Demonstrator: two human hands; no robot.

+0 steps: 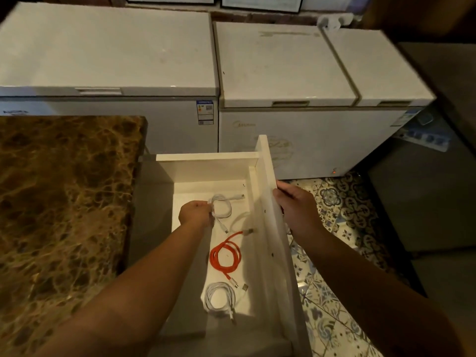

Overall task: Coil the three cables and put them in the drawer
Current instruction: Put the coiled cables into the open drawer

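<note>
Left side of frame: brown marble countertop (59,202), veined, filling the lower left. Above it, upper left, a white chest freezer (103,52), lid down.

Centre: white drawer (206,157) pulled out, seen from above. Three cables lie inside it. The left hand (196,212) reaches into the drawer at mid-frame, fingers curled and pinching a coiled white cable (222,207) at the coil's left edge; one plug end points toward upper right, the other trails down. Just right of that, a blurred pale strand runs down to a connector.

Below, centre: orange cable (226,255), coiled, flat on the drawer floor, apart from the hand. Lower still: a second white cable (219,297), coiled, its plugs near the orange cable's lower end.

Right of centre: the right hand (296,204) grips the drawer's tall front panel (270,191), fingers wrapped over its top edge.

Upper right: a second chest freezer (283,63), two lids. Lower right: patterned blue floor tiles (342,202).
</note>
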